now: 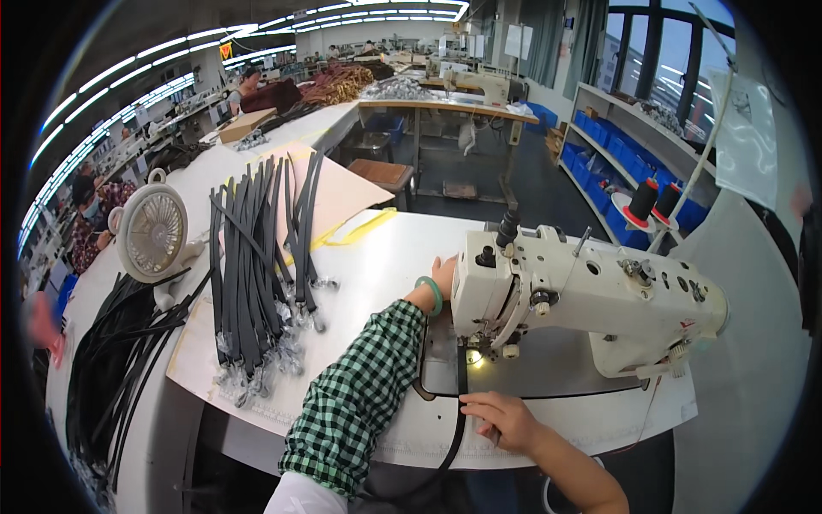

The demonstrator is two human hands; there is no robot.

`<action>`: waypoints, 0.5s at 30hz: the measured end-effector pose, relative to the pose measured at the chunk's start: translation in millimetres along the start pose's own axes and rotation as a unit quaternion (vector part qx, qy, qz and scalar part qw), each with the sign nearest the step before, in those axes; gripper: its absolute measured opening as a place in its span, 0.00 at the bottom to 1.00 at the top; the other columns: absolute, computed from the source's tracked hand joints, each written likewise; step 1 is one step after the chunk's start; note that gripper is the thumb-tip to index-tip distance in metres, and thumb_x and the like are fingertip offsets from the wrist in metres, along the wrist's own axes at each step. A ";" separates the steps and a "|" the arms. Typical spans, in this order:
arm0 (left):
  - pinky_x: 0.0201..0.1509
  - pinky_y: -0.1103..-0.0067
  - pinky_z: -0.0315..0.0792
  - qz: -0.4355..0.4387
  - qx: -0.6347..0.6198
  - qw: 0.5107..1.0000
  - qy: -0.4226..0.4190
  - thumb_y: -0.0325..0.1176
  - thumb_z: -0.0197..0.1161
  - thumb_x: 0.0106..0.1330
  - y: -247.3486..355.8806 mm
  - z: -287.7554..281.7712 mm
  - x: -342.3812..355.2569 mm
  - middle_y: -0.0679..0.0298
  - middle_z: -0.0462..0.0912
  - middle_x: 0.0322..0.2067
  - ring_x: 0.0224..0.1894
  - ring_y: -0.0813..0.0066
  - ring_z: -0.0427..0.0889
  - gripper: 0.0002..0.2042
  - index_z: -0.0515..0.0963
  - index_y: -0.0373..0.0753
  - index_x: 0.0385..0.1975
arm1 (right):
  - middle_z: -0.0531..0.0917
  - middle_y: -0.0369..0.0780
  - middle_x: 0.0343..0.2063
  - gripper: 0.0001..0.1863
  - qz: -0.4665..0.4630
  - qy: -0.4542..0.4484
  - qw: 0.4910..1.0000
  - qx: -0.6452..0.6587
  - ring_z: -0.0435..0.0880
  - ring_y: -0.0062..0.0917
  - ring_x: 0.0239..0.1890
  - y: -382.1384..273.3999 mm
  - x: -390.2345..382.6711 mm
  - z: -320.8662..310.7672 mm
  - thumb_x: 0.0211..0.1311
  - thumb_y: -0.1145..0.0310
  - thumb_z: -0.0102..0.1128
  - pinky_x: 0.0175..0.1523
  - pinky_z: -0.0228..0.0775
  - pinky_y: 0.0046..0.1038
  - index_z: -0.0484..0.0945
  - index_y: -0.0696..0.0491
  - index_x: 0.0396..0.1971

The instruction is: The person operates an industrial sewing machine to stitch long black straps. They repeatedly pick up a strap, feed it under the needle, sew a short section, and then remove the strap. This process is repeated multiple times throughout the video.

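At the white sewing machine (556, 291), a black strap (462, 377) runs under the lit needle area and curves down over the table edge. My left hand (438, 281) is behind the machine head, in a checked sleeve with a green bangle at the wrist; its fingertips are mostly hidden. My right hand (503, 421) touches the strap at the front of the bed with its index finger; the other fingers curl around something small and greyish that I cannot make out. Dark straps with clear-wrapped ends (257, 257) lie on the white tabletop (411, 231) to the left.
A fan (156, 231) and more black straps (111, 343) are at the far left. Thread cones (640, 204) stand behind the machine, near a shelf of blue bins (599, 146). Co-workers (90, 214) sit further off at the left. A wooden stool (377, 171) stands beyond the table.
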State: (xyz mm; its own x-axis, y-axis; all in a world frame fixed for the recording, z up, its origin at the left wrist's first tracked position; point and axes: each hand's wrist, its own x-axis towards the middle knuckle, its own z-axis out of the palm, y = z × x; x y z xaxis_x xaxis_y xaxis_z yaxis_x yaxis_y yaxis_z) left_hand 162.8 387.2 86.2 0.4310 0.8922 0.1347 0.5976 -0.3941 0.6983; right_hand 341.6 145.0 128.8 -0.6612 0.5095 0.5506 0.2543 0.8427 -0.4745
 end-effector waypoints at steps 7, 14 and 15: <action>0.42 0.85 0.68 -0.101 -0.590 0.797 0.076 0.25 0.56 0.56 35.5 -52.0 -80.5 0.64 0.77 0.35 0.36 0.81 0.74 0.16 0.68 0.33 0.45 | 0.78 0.39 0.28 0.09 0.149 0.077 0.985 -0.048 0.78 0.28 0.21 4.5 -20.2 -1.4 0.51 0.69 0.57 0.27 0.69 0.27 0.73 0.53 0.33; 0.47 0.84 0.68 -0.124 -0.610 0.780 0.067 0.17 0.53 0.53 73.5 -40.2 -199.5 0.61 0.76 0.40 0.40 0.79 0.74 0.18 0.66 0.32 0.45 | 0.75 0.40 0.26 0.13 0.174 0.113 0.955 -0.212 0.77 0.33 0.24 1.1 14.7 3.6 0.51 0.70 0.56 0.28 0.70 0.33 0.68 0.56 0.36; 0.47 0.85 0.68 -0.118 -0.608 0.783 0.064 0.14 0.51 0.52 69.7 -37.6 -207.0 0.59 0.75 0.42 0.41 0.78 0.74 0.19 0.65 0.31 0.46 | 0.74 0.40 0.26 0.13 0.157 0.091 0.957 -0.226 0.77 0.32 0.24 -0.1 21.2 6.3 0.49 0.70 0.57 0.28 0.70 0.32 0.68 0.57 0.36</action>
State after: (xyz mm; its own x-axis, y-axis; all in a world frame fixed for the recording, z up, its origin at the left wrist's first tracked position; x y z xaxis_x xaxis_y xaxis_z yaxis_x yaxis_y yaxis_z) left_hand 89.9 183.3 133.5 0.2868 0.9542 -0.0846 -0.4681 0.2167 0.8567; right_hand 323.1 154.7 136.2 -0.3785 0.7368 0.5603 0.7267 0.6114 -0.3131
